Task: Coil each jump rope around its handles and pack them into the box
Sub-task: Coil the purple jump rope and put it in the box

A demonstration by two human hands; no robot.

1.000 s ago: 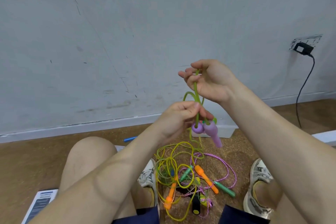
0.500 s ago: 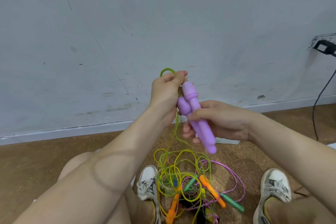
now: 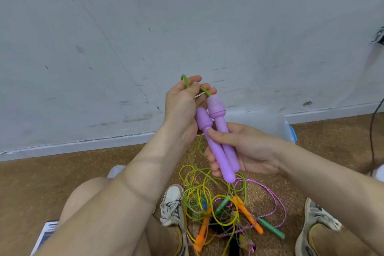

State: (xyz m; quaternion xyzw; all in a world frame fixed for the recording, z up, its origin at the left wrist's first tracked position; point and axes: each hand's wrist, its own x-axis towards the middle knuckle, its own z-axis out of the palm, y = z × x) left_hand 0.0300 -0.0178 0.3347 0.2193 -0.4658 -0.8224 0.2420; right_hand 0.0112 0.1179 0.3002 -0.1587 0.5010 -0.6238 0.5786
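Observation:
Two purple handles (image 3: 220, 141) of one jump rope stand side by side, caps up, in front of the wall. My right hand (image 3: 247, 148) grips both handles round their lower shafts. Its green rope (image 3: 185, 80) loops out of the handle caps, and my left hand (image 3: 184, 106) pinches that loop just above them. The rest of the green rope hangs down to the floor. A translucent box (image 3: 270, 122) with a blue latch stands by the wall, behind my right hand.
A tangle of jump ropes (image 3: 224, 210) lies on the cork floor between my shoes: yellow-green and pink cords, orange handles (image 3: 247, 215), green handles (image 3: 270, 227). A printed sheet (image 3: 46, 235) lies at the lower left. A black cable (image 3: 374, 122) hangs down the wall at right.
My right hand came down from pinching the rope and took hold of both purple handles, turning them caps up. My left hand rose and now holds the green loop above them.

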